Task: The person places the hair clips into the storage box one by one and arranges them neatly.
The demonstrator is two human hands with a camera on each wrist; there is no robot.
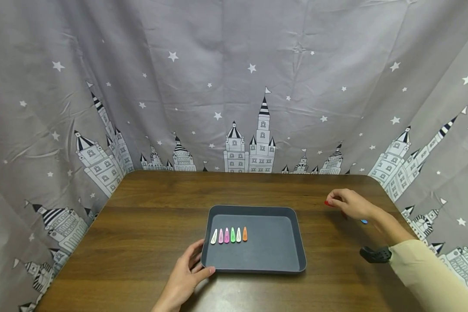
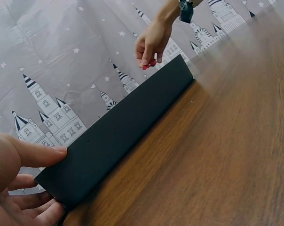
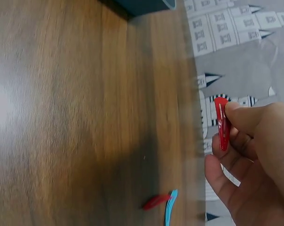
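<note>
A dark grey tray (image 1: 273, 245) lies on the table, with a row of several snap hair clips (image 1: 232, 235) in its left half: white, pink, magenta, green, white and orange. My left hand (image 1: 185, 273) grips the tray's near left corner, thumb at the rim and the other fingers against the side. Over the table to the right of the tray, my right hand (image 1: 352, 204) pinches a red hair clip (image 3: 222, 125) between thumb and fingers. Below it on the table, another red hair clip (image 3: 155, 202) touches a blue hair clip (image 3: 169, 207).
The brown wooden table (image 1: 140, 242) extends around the tray. A grey curtain (image 1: 203, 86) printed with castles and stars hangs behind the table and along its sides. A black band (image 1: 375, 255) sits on the right wrist by a pale sleeve (image 1: 425, 268).
</note>
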